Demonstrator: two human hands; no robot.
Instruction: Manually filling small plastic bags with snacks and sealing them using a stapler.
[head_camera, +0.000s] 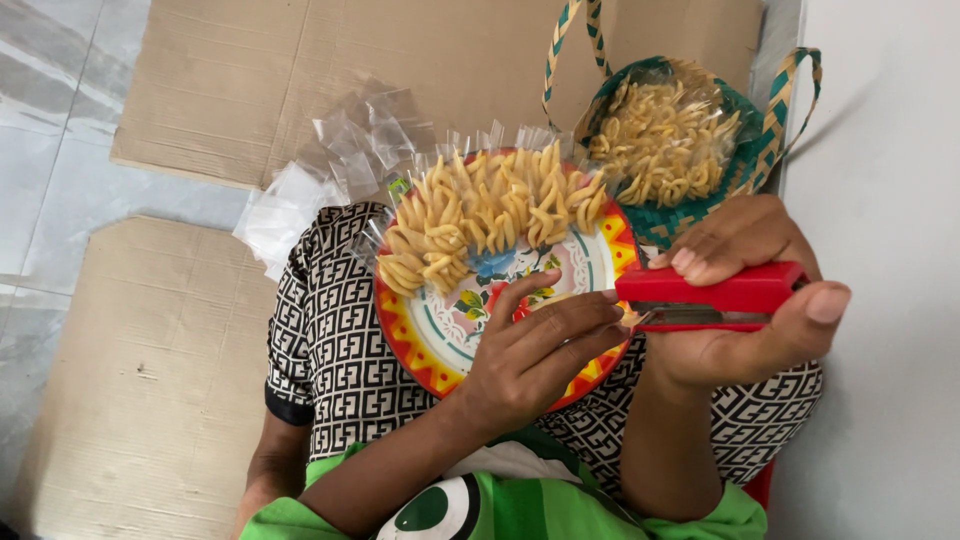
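The right hand (740, 320) gripped a red stapler (712, 297), its nose just at the plate's (440, 345) right rim. The left hand (535, 360) lay over the plate's lower half, fingers half curled (whether they pinched anything could not be told). Yellow snack sticks (485, 215) filled the plate's upper half. Behind the plate sat a woven basket (745, 165) of more sticks, with clear bags (350, 150) to its upper left.

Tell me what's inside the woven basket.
The woven basket holds a clear plastic bag of yellow twisted snack sticks. Anything beneath them is covered; the right hand hides the basket's near rim.
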